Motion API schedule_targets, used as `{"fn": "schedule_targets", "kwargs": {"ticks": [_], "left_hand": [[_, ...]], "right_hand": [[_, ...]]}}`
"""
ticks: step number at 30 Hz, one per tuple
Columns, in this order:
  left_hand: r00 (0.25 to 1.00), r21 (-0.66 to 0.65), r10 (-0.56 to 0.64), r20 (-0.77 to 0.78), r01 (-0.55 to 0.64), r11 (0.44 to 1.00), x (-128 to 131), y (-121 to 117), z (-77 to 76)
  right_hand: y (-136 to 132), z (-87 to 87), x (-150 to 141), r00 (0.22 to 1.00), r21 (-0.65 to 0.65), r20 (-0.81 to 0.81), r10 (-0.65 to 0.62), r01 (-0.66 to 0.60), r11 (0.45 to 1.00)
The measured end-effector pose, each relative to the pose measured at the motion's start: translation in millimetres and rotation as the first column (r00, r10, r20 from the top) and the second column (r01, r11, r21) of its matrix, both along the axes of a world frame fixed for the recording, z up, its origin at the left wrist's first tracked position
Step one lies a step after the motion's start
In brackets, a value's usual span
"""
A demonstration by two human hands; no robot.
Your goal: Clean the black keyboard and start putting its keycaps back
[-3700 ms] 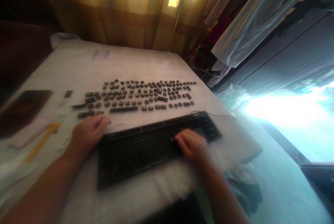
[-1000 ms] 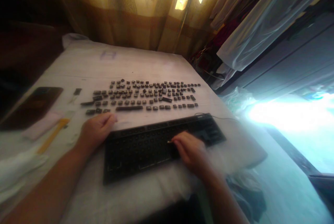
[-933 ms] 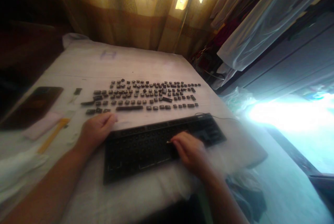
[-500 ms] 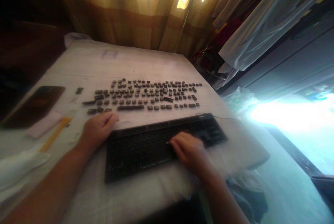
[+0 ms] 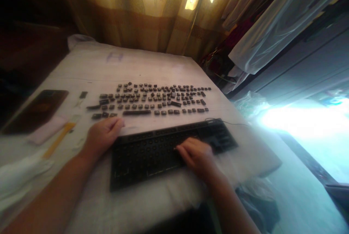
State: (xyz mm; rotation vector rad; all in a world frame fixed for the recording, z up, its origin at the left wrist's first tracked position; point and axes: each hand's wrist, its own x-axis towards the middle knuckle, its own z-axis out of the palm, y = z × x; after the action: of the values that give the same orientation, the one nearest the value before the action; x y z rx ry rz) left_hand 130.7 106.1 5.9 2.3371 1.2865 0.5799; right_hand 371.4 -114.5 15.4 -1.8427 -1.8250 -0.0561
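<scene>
A black keyboard with its keycaps off lies slanted on the white-covered table. My right hand is over its middle, fingers pinched together on a thin small thing whose tip just shows at the fingertips; its kind is too blurred to tell. Closed in a fist, my left hand rests by the keyboard's far left corner. Whether anything is inside that fist is hidden. Beyond the keyboard, loose black keycaps lie in rows, with a long space bar at the near side.
On the left lie a dark phone-like slab, a pink item, a yellow strip and crumpled white cloth. A cable runs off the keyboard's right. The table edge drops away at right, beside plastic wrap.
The small tip at my right fingertips looks slightly shifted. My hands, the keyboard and the keycaps otherwise stay almost where they were.
</scene>
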Motion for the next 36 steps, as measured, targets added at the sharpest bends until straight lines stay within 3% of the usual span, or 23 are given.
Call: {"fn": "schedule_targets", "kwargs": {"ticks": [15, 25, 36], "left_hand": [[1.000, 0.002, -0.002, -0.002, 0.002, 1.000, 1.0, -1.0, 2.0], [1.000, 0.010, -0.022, -0.014, 0.022, 1.000, 1.5, -1.2, 1.7], [1.000, -0.002, -0.022, 0.001, 0.022, 1.000, 1.1, -1.9, 0.7]], "right_hand": [[-6.1, 5.6, 0.8, 1.000, -0.138, 0.011, 0.010, -0.009, 0.990], [-8.0, 7.2, -7.6, 0.994, -0.034, -0.108, 0.026, -0.030, 0.999], [0.6, 8.6, -13.5, 0.996, -0.064, -0.052, 0.074, -0.077, 0.995]]}}
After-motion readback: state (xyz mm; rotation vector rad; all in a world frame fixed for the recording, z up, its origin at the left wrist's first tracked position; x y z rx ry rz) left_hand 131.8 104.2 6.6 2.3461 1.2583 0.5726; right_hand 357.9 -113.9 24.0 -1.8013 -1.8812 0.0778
